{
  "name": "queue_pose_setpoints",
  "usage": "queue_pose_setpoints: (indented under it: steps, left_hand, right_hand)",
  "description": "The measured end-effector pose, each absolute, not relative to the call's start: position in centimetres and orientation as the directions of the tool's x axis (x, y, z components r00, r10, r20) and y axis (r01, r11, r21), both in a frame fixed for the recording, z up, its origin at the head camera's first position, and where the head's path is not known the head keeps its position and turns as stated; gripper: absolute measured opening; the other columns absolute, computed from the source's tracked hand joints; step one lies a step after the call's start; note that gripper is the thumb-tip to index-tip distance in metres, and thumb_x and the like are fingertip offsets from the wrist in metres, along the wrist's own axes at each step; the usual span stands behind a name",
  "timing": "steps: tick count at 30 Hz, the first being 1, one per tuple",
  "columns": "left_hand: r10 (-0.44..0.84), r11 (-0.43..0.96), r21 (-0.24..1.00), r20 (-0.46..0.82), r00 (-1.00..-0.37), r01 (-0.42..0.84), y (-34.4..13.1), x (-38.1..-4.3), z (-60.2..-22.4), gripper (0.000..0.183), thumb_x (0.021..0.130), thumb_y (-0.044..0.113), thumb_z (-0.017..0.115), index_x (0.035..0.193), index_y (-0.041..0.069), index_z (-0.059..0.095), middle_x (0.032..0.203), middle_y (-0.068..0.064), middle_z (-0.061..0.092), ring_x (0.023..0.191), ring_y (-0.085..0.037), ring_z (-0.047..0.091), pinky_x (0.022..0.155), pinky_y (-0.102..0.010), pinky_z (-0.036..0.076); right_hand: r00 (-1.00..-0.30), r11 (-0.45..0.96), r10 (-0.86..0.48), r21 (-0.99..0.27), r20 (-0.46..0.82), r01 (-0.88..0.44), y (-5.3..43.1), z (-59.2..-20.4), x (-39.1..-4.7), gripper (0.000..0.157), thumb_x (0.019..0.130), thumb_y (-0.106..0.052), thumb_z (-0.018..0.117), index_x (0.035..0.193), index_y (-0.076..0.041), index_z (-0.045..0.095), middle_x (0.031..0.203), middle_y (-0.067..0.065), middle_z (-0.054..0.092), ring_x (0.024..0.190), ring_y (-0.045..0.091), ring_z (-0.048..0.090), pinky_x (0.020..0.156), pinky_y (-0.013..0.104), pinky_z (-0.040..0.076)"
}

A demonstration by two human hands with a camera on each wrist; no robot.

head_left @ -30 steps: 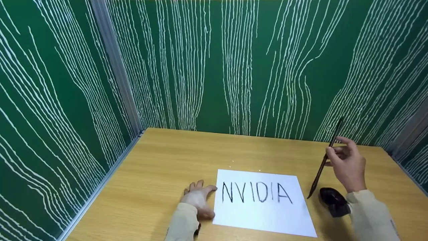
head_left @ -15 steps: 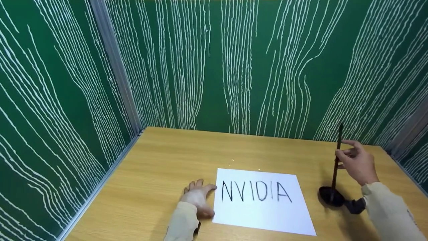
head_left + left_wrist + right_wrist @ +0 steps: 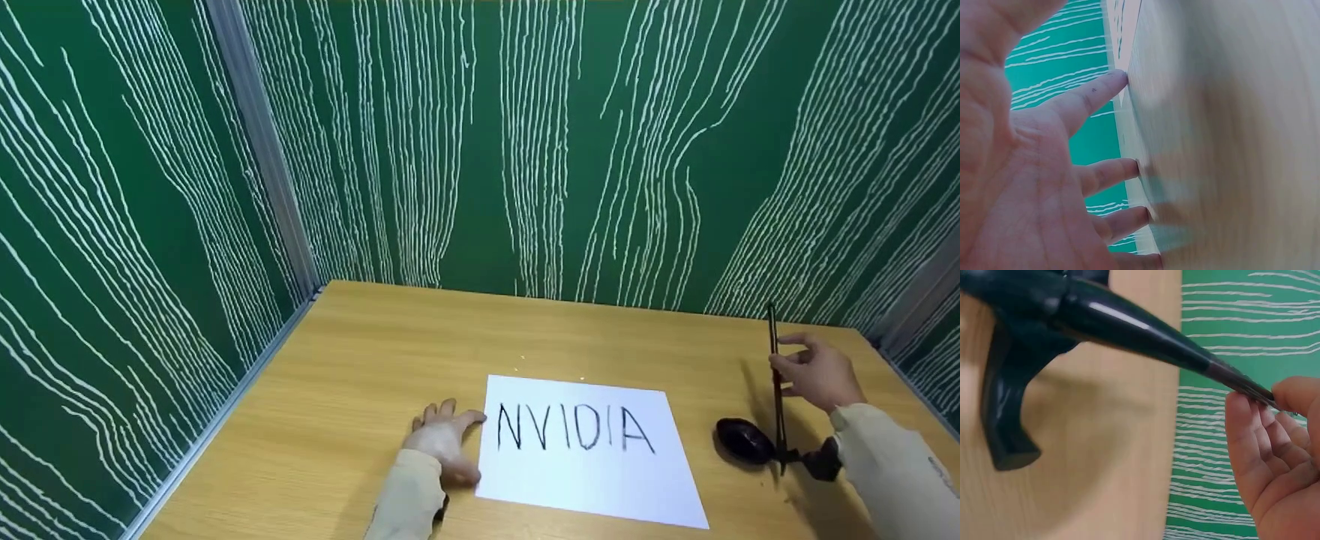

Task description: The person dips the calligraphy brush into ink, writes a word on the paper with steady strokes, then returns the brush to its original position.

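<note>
White paper (image 3: 592,487) lettered "NVIDIA" in black lies on the table. Along its left edge my left hand (image 3: 442,439) rests with spread fingers, thumb and index at the paper's side; the left wrist view has its fingertips on the tabletop. To the right, my right hand (image 3: 821,375) pinches the upper part of a dark writing brush (image 3: 778,412) between thumb and fingers. The brush points down beside a black oval dish (image 3: 742,441). Its lower end is over a small dark curved piece (image 3: 1008,410), perhaps a brush rest; whether they touch I cannot tell.
The wooden table (image 3: 390,337) meets a green wall (image 3: 480,187) with white wavy lines behind, and another on the left. Small white specks lie beyond the paper. A dark wrist device (image 3: 823,459) partly covers the area near the curved piece.
My right hand has carried the brush rightward, from beside the paper, over the dish, to the dish's right side, and lower. My left hand and the paper have stayed in place.
</note>
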State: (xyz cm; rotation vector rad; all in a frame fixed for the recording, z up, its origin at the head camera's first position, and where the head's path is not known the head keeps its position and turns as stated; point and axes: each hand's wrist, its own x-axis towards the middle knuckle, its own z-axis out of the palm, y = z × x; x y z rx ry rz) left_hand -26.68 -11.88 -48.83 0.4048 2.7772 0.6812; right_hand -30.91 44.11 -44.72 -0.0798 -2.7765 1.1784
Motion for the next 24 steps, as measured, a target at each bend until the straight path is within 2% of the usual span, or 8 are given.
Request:
queue_pose_setpoints:
  steps: [4, 9, 19, 24]
  left_hand:
    - [0.323, 0.857, 0.471, -0.171, -0.931, 0.211, -11.8, -26.6, -48.8, 0.099, 0.06, 0.023, 0.089, 0.152, 0.025, 0.054, 0.165, -0.024, 0.036, 0.15, -0.051, 0.031, 0.124, -0.075, 0.021]
    - [0.323, 0.86, 0.463, -0.173, -0.931, 0.213, -11.6, -26.6, -48.7, 0.1, 0.06, 0.022, 0.09, 0.153, 0.026, 0.054, 0.165, -0.024, 0.037, 0.149, -0.05, 0.033, 0.124, -0.075, 0.022]
    - [0.336, 0.866, 0.445, -0.178, -0.925, 0.229, -11.6, -26.5, -48.6, 0.099, 0.062, 0.026, 0.09, 0.154, 0.026, 0.053, 0.164, -0.024, 0.037, 0.149, -0.05, 0.034, 0.123, -0.075, 0.024]
    - [0.345, 0.859, 0.455, -0.179, -0.921, 0.234, -11.5, -26.4, -48.5, 0.099, 0.062, 0.027, 0.09, 0.154, 0.026, 0.053, 0.166, -0.025, 0.036, 0.152, -0.052, 0.03, 0.124, -0.075, 0.022]
  right_hand:
    - [-0.995, 0.704, 0.089, -0.709, 0.042, 0.033, 44.8, -45.5, -31.2, 0.057, 0.109, -0.02, 0.053, 0.149, 0.017, 0.034, 0.114, 0.037, 0.068, 0.076, 0.012, 0.073, 0.072, 0.042, 0.067]
    - [-0.995, 0.694, 0.09, -0.714, -0.034, 0.087, 45.6, -46.1, -31.6, 0.055, 0.108, -0.018, 0.055, 0.145, 0.018, 0.036, 0.119, 0.041, 0.064, 0.081, 0.017, 0.073, 0.073, 0.043, 0.067]
    - [-0.985, 0.691, 0.089, -0.702, -0.149, 0.169, 46.3, -47.0, -32.3, 0.053, 0.105, -0.017, 0.058, 0.139, 0.019, 0.038, 0.108, 0.028, 0.066, 0.079, 0.017, 0.069, 0.071, 0.042, 0.066]
    - [-0.972, 0.723, 0.115, -0.654, -0.206, 0.224, 46.5, -47.5, -32.5, 0.036, 0.102, -0.013, 0.063, 0.12, 0.015, 0.049, 0.094, 0.018, 0.067, 0.077, 0.018, 0.065, 0.067, 0.038, 0.063]
